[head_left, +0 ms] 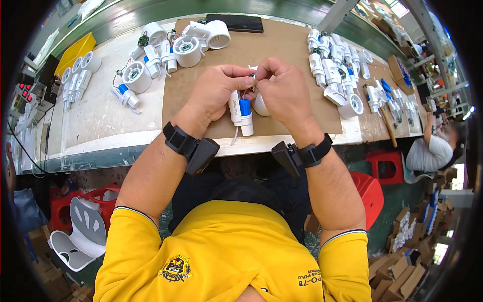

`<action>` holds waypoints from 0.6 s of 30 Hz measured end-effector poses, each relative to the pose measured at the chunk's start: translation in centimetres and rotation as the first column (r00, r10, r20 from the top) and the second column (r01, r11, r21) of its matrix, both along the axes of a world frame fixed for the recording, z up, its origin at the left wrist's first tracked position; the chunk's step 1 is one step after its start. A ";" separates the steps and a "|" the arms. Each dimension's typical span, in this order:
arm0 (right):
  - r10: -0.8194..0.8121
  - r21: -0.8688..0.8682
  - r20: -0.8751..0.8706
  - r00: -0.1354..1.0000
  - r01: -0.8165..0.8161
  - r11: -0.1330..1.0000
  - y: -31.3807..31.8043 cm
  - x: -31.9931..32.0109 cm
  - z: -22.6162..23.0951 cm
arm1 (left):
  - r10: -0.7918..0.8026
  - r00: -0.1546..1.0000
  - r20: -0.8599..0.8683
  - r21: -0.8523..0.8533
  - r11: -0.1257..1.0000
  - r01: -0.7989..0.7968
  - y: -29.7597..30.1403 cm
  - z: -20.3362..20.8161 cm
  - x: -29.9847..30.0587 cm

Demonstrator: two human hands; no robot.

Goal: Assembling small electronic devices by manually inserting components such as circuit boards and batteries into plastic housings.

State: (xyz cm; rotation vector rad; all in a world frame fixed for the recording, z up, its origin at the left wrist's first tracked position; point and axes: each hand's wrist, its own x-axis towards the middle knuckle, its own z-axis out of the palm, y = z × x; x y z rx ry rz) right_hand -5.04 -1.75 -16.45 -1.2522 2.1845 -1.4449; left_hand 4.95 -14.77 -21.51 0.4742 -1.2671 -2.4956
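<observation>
Over the brown board my left hand and my right hand meet, thumbs and forefingers pinched together. Thin wires run up into the fingertips, where a tiny dark part is mostly hidden. Just below lies a white plastic handle piece, beside a blue cylinder, probably a battery, whose lower end sits in a white cap. A white rounded housing is partly covered by my right hand.
White fan-like housings with blue cylinders and green boards lie to the left. Several similar assemblies crowd the right, near a wooden-handled tool. At the back are a black flat case and a yellow bin. A person sits far right.
</observation>
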 end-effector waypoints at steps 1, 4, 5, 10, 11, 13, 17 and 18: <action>0.013 0.004 0.001 1.000 -0.013 1.000 -0.1 0.0 0.0 | 0.002 1.000 -0.001 0.000 1.000 -0.002 0.0 -0.1 0.0; 0.036 0.014 0.002 0.999 -0.036 0.999 -0.1 -0.1 -0.2 | 0.005 0.999 0.033 -0.084 0.996 -0.002 0.0 -0.3 -0.2; 0.052 0.035 -0.110 0.993 -0.049 0.998 -0.2 -0.4 -0.6 | 0.005 0.999 0.032 -0.084 0.996 -0.003 0.0 -0.3 -0.2; 0.151 0.146 -0.343 0.927 -0.106 0.984 0.3 -1.8 -0.4 | -0.058 0.998 0.037 -0.085 0.994 0.061 -0.4 -0.2 -0.1; 0.181 0.180 -0.348 0.920 -0.123 0.976 0.5 -2.0 -0.2 | -0.056 0.998 0.036 -0.034 0.998 0.058 -0.4 -0.2 -0.1; 0.156 0.137 -0.340 0.927 -0.116 0.984 1.6 -2.1 0.1 | -0.053 0.998 0.030 0.015 0.999 0.052 -0.4 -0.1 -0.1; 0.104 0.033 -0.376 0.921 -0.099 0.995 2.8 -1.7 -0.7 | -0.061 0.998 0.010 0.038 0.997 0.060 -0.6 0.1 0.0; 0.097 0.013 -0.437 0.894 -0.102 0.995 2.8 -1.4 -1.1 | -0.052 0.999 0.010 0.031 0.998 0.052 -0.6 0.1 0.0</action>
